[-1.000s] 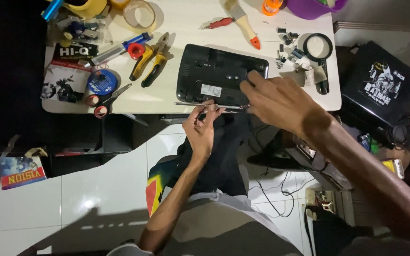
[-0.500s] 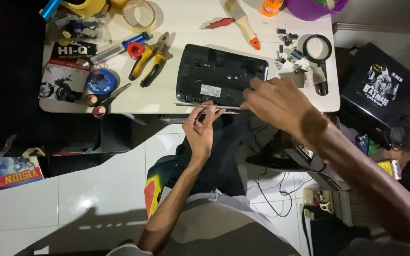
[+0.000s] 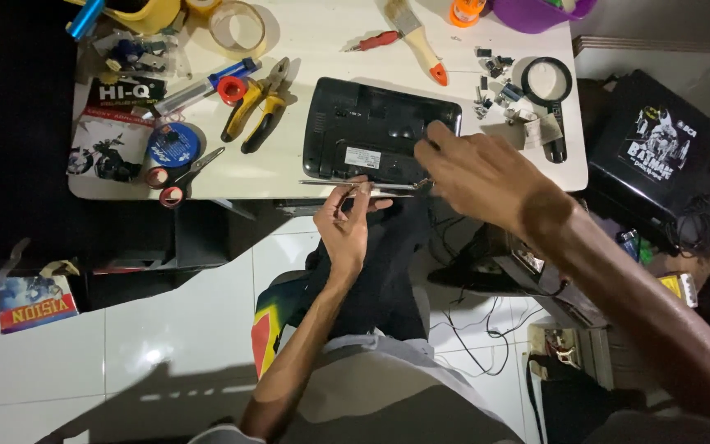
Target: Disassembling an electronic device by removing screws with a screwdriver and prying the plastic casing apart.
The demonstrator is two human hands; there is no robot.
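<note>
A black flat device [image 3: 371, 123] lies bottom-up near the front edge of the white table [image 3: 322, 49]. A thin metal rod [image 3: 322, 183] runs along the device's front edge. My left hand [image 3: 347, 226] reaches up from below and pinches this rod between thumb and fingertips. My right hand [image 3: 478, 173] comes in from the right and covers the device's front right corner, with fingers on top and the thumb down at the rod's right end. The corner under this hand is hidden.
Yellow-handled pliers [image 3: 256, 107], red-handled scissors [image 3: 176, 179] and a blue spool [image 3: 172, 145] lie left of the device. A brush [image 3: 417, 37], a red screwdriver [image 3: 375, 39], small parts [image 3: 495, 74] and a magnifying glass [image 3: 548, 82] lie behind it. A black box [image 3: 659, 156] stands at the right.
Both hands stay at nearly the same places. The fingers of my right hand shift slightly on the device's corner.
</note>
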